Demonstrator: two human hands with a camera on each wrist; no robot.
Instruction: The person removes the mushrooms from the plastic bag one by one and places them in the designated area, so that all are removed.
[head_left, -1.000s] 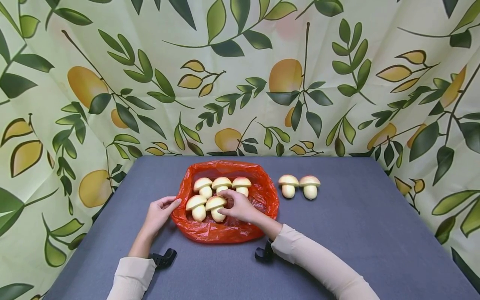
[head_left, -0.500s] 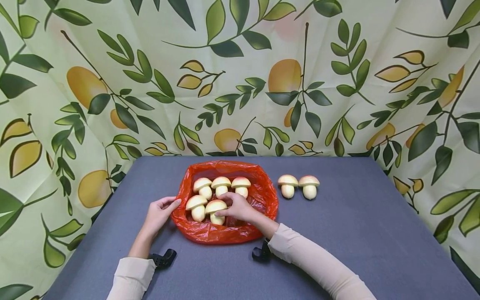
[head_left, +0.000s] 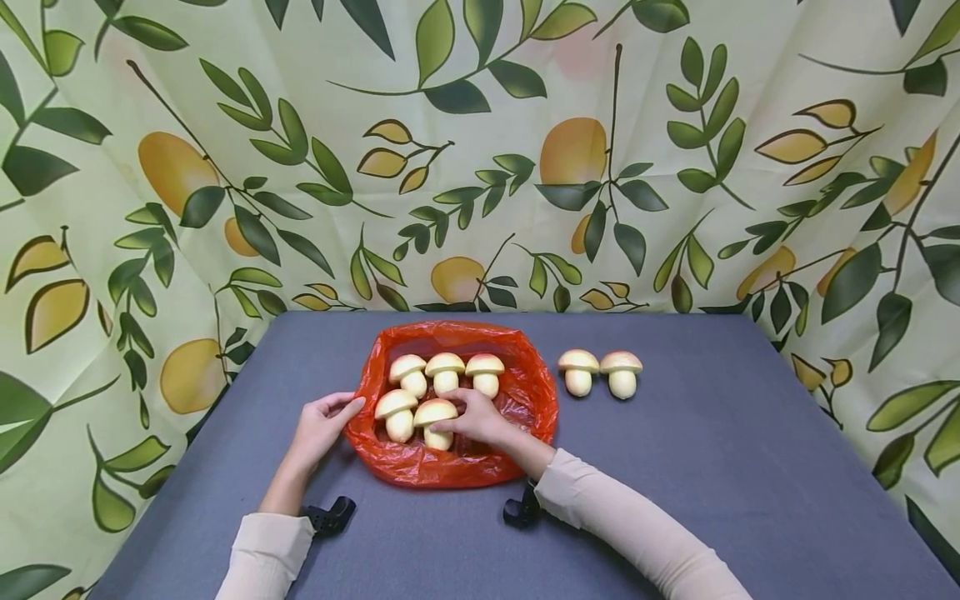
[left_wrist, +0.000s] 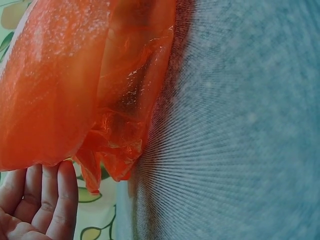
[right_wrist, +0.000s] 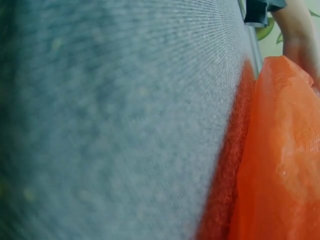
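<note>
An open red plastic bag (head_left: 536, 392) stands on the table with its rim spread wide. Several pale mushrooms with reddish-yellow caps lie inside it, in a back row and a front row. My right hand (head_left: 480, 417) reaches in over the near right side and holds the right front mushroom (head_left: 433, 412), thumb by the stem and fingers behind the cap. At the left rim, my left hand (head_left: 318, 427) pinches the bag's edge between thumb and fingers. In the left wrist view its fingers (left_wrist: 47, 200) show below the plastic, the thumb hidden. The right wrist view does not show the right hand's grip.
Two more mushrooms, a left one (head_left: 578, 372) and a right one (head_left: 621, 373), stand side by side on the grey table (head_left: 675, 467) right of the bag. A leaf-and-fruit patterned cloth (head_left: 480, 167) hangs behind the table. Black devices (head_left: 330, 515) sit at both wrists.
The right hand has shifted the right front mushroom slightly toward the bag's near side, mostly in the first half second. The left hand and the bag have stayed in place.
</note>
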